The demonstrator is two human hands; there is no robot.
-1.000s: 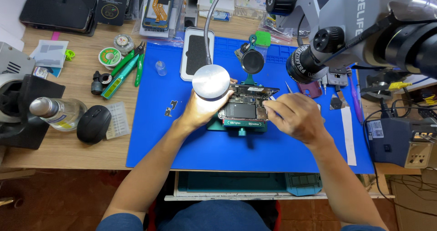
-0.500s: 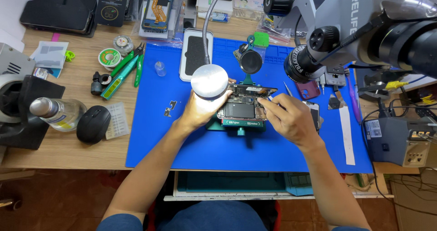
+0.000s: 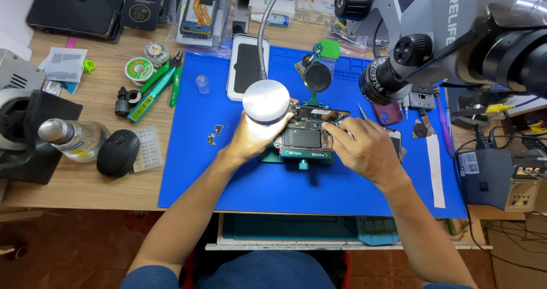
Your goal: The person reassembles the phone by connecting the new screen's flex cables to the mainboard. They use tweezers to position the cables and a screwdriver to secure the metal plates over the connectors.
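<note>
An opened phone (image 3: 307,130) with its insides showing lies clamped in a green holder (image 3: 300,155) on the blue work mat (image 3: 273,186). My left hand (image 3: 254,136) rests on the phone's left edge, brightly lit by the round lamp head (image 3: 266,101) just above it. My right hand (image 3: 360,150) sits at the phone's right side and pinches thin tweezers (image 3: 361,111), whose tip sticks up behind the fingers.
A microscope (image 3: 450,32) hangs over the right of the mat. Green cutters (image 3: 165,82), solder reels (image 3: 139,68), a black mouse (image 3: 118,152) and a bottle (image 3: 74,136) lie left. A grey station (image 3: 501,178) stands right. Small metal parts (image 3: 215,134) lie on the mat.
My right hand has slid left and up towards the phone's right edge. My left hand stays on the phone.
</note>
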